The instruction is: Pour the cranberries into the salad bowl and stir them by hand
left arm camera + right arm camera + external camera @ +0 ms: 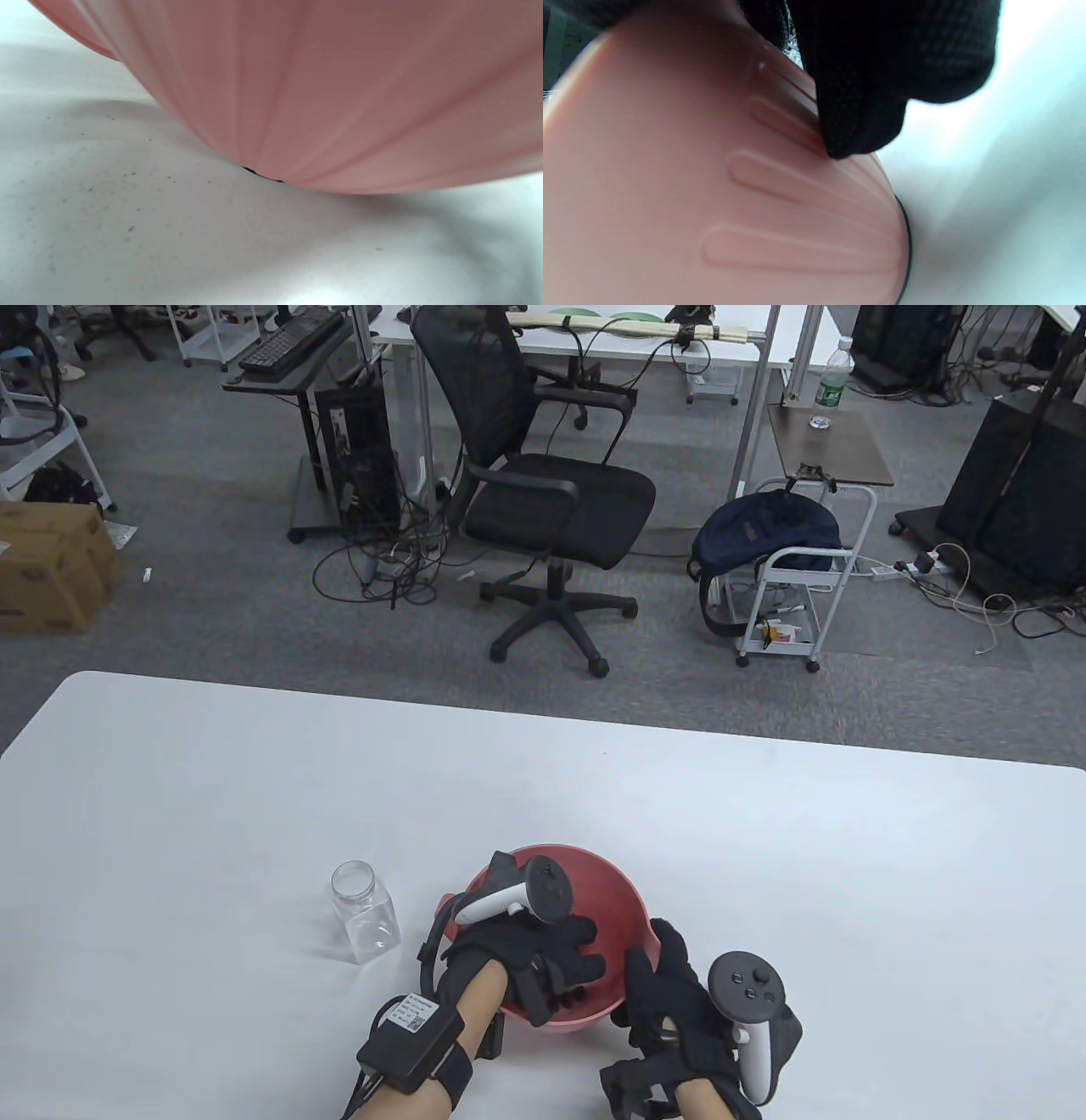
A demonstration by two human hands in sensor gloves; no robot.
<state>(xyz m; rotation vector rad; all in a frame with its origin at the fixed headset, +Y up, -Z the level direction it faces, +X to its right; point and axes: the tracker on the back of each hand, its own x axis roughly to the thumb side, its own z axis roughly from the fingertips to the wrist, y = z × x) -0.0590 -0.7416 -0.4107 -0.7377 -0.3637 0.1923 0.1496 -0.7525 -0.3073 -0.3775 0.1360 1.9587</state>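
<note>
The red salad bowl (594,865) stands on the white table (254,780) near its front edge. My left hand (564,967) reaches down inside the bowl with its fingers spread and loosely bent, and it covers the contents. No cranberries show. My right hand (657,976) grips the bowl's right rim, thumb inside and fingers outside. The left wrist view holds only the bowl's ribbed outer wall (339,106) resting on the table. In the right wrist view a gloved finger (857,127) presses on the bowl's outer wall (712,190).
An empty clear plastic jar (365,912) without a lid stands upright just left of the bowl. Beyond the table's far edge are an office chair (551,500), a small white cart (793,585) and desks.
</note>
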